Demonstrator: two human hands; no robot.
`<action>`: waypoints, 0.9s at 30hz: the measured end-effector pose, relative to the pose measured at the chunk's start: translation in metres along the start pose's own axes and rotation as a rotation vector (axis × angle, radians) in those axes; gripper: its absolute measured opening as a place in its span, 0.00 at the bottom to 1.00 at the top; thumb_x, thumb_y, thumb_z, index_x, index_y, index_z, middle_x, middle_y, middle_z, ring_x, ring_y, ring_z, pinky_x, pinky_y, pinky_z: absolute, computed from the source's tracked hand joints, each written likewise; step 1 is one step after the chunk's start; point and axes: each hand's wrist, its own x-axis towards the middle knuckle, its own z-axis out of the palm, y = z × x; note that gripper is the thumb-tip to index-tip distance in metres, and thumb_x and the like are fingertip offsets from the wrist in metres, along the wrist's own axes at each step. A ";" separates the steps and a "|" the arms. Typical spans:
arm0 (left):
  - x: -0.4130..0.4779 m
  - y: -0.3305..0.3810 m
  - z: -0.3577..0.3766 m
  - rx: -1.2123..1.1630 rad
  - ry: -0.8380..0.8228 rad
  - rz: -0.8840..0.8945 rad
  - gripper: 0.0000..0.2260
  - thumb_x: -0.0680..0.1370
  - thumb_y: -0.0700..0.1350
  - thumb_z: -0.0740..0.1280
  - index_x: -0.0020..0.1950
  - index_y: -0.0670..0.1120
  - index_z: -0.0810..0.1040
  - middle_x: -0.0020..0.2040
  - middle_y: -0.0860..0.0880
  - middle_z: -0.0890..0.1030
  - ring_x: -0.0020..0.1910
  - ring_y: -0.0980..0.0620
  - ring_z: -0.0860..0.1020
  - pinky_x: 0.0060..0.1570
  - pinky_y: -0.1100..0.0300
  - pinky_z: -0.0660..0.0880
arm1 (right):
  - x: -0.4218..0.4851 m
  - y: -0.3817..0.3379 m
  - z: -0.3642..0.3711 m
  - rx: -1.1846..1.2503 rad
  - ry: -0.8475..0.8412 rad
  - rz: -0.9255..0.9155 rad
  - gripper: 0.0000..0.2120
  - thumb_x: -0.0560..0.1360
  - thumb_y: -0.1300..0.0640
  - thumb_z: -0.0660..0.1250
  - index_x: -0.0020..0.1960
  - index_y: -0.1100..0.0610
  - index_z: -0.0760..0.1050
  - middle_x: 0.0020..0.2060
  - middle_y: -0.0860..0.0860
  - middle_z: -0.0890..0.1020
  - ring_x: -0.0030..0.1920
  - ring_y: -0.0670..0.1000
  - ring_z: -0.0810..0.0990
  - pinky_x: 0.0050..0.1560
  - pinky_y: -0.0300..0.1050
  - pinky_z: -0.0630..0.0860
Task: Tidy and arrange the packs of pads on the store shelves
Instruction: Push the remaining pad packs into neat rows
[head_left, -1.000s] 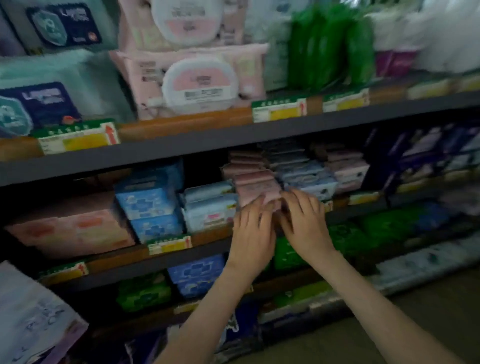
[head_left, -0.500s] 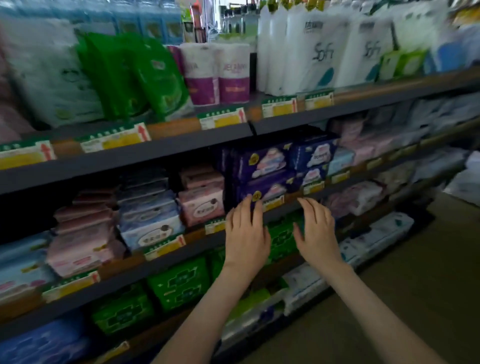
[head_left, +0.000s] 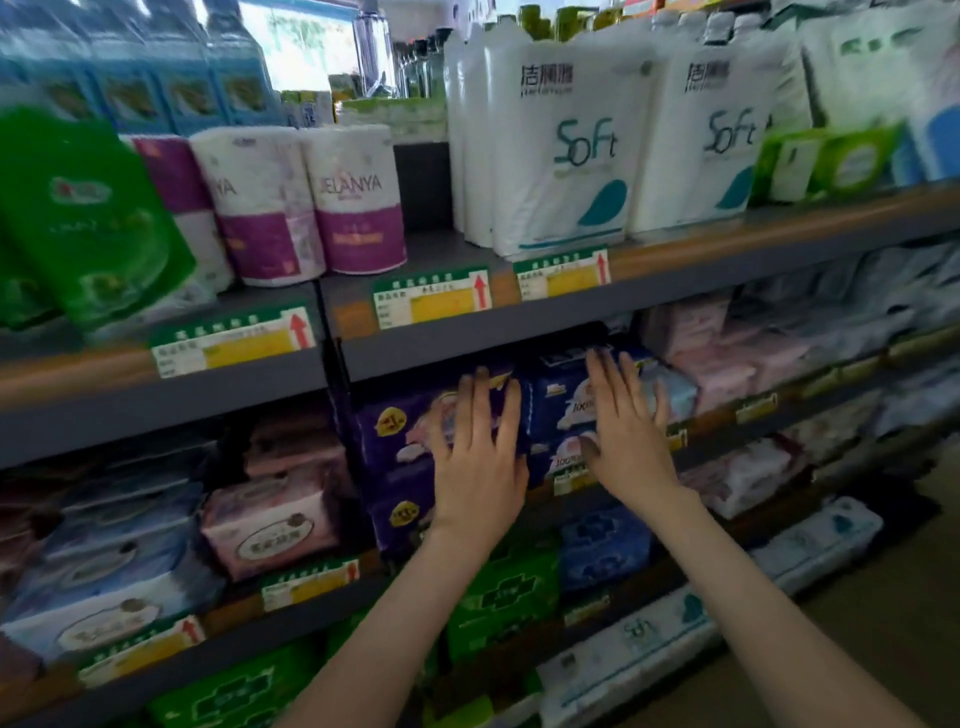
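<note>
Purple packs of pads (head_left: 400, 421) are what I'm working on now, stacked two high on the middle shelf (head_left: 727, 447), just past the centre of my view towards 6 o'clock. A second ago my hands were together on the pink and grey stacks further left along this shelf. Half a second ago they were in front of the purple and blue section, short of the packs. Now both have reached it.

My left hand (head_left: 480, 457) lies flat with its fingers straight and slightly spread. It is laid against the right end of the upper purple pack and grips nothing. My right hand (head_left: 626, 436) sits at its 3 o'clock, equally flat and open, fingers pointing to 12 o'clock over the dark blue packs (head_left: 558, 405), with nothing in its grasp. Motion blur stops me judging how hard either palm bears on the wrapping.

I take this to mean the pink stack (head_left: 270, 519), now at 9 o'clock, is done and this section is next. With both palms flat, the likely step is to push these packs back and square their fronts. They are soft, so an uneven push could skew a pack.
</note>
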 end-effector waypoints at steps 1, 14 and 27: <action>0.004 0.004 0.004 0.024 -0.012 -0.015 0.43 0.66 0.56 0.74 0.74 0.45 0.59 0.72 0.37 0.66 0.70 0.40 0.62 0.65 0.40 0.56 | 0.005 0.007 0.003 -0.013 0.014 -0.021 0.53 0.59 0.55 0.80 0.75 0.58 0.52 0.70 0.57 0.68 0.71 0.55 0.56 0.68 0.58 0.45; 0.007 0.106 0.025 0.131 0.157 -0.391 0.32 0.74 0.57 0.65 0.72 0.42 0.62 0.67 0.38 0.71 0.65 0.42 0.67 0.65 0.44 0.59 | 0.002 0.077 0.028 0.274 0.317 -0.447 0.34 0.61 0.62 0.76 0.63 0.54 0.65 0.60 0.56 0.66 0.62 0.57 0.66 0.64 0.61 0.56; 0.041 0.144 0.012 0.154 -0.167 -0.400 0.35 0.72 0.42 0.71 0.75 0.41 0.60 0.72 0.39 0.67 0.71 0.40 0.65 0.66 0.44 0.67 | 0.040 0.118 0.021 0.790 -0.183 -0.443 0.33 0.76 0.70 0.59 0.76 0.54 0.50 0.76 0.51 0.50 0.74 0.45 0.41 0.70 0.36 0.42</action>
